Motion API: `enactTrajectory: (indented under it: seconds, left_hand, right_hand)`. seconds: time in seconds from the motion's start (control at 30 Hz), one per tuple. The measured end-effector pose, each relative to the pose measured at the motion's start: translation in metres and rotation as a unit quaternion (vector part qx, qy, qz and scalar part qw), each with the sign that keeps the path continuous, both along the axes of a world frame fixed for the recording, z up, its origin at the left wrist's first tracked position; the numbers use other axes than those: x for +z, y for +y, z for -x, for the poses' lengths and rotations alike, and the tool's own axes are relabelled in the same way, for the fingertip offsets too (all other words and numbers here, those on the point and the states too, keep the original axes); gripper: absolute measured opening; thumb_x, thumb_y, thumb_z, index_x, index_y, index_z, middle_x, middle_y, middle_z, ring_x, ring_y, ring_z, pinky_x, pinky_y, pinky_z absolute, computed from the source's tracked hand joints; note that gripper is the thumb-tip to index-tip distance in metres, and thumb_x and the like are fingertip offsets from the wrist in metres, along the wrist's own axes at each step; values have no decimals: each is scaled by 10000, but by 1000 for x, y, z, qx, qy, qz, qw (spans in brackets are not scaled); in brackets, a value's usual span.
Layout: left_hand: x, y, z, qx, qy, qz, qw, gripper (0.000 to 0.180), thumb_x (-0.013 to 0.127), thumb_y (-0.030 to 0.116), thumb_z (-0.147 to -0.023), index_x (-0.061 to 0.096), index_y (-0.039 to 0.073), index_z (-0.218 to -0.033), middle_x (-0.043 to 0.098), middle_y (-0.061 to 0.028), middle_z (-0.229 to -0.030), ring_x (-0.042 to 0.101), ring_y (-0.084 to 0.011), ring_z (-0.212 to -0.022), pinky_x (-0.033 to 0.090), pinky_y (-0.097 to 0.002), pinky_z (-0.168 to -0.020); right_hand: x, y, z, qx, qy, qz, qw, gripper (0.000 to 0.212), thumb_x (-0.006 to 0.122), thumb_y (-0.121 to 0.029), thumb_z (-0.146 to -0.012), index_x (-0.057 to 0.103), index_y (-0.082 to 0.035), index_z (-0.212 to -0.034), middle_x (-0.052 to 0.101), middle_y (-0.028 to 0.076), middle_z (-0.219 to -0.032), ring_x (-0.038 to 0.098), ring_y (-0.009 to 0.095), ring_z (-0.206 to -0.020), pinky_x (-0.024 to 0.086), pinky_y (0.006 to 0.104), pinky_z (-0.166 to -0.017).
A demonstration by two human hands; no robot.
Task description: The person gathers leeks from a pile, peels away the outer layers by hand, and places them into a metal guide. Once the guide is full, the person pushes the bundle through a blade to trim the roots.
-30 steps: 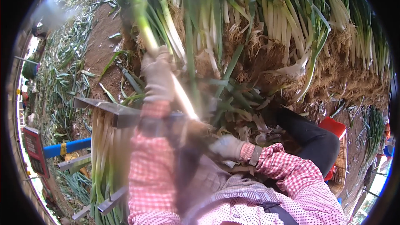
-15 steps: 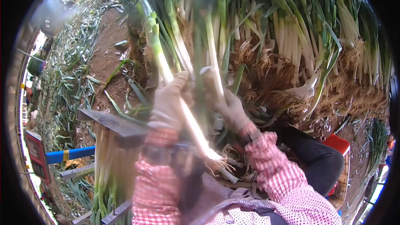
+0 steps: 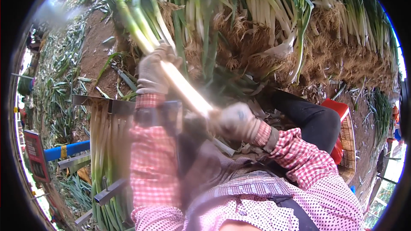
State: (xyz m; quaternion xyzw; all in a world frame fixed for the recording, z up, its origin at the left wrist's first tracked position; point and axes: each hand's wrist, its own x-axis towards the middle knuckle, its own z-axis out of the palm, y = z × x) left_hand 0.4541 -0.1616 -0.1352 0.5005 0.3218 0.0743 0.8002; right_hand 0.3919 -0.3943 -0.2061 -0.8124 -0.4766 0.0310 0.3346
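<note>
My left hand (image 3: 156,69), in a pale glove, is closed around long green onions (image 3: 184,87). Their green tops lean to the upper left and their white stems slant down to the right. My right hand (image 3: 235,122), also gloved and blurred by motion, closes at the root end of the stems. The roots are mostly hidden behind its fingers. Beyond my hands lies a long heap of green onions (image 3: 261,13), with brown, soil-covered roots (image 3: 325,60) toward me.
At the left, a metal stand (image 3: 109,191) with a flat plate (image 3: 92,101) holds more green onions (image 3: 100,145). A blue bar (image 3: 68,150) joins a red-framed panel (image 3: 36,156). Right of my knee (image 3: 323,124) is a wicker basket (image 3: 349,149) with something red. Cut leaves (image 3: 64,102) litter the ground.
My right hand has moved from a stem near the heap down to the root end. My left hand has shifted up and left with the green onions. The view has shifted slightly.
</note>
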Motion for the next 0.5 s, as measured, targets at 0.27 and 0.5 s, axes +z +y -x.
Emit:
enactTrajectory:
  seconds: [0.27, 0.5]
  left_hand:
    - [-5, 49, 31, 148, -6, -103, 984, 258, 596, 81, -903, 545, 80, -1156, 566, -27, -844, 552, -114, -677, 588, -337, -690]
    - [12, 45, 27, 185, 122, -154, 963, 350, 618, 68, -878, 507, 14, -1206, 591, -66, -866, 583, -121, -658, 587, -305, -625]
  right_hand:
    - [-94, 13, -29, -54, 201, 226, 952, 409, 668, -379, -769, 612, -66, -1026, 645, 178, -987, 634, 329, -958, 496, 426, -828]
    - [-126, 198, -126, -294, 448, 147, 832, 559, 608, -403, -857, 486, -23, -1249, 650, 232, -1066, 643, 307, -1011, 465, 368, -909]
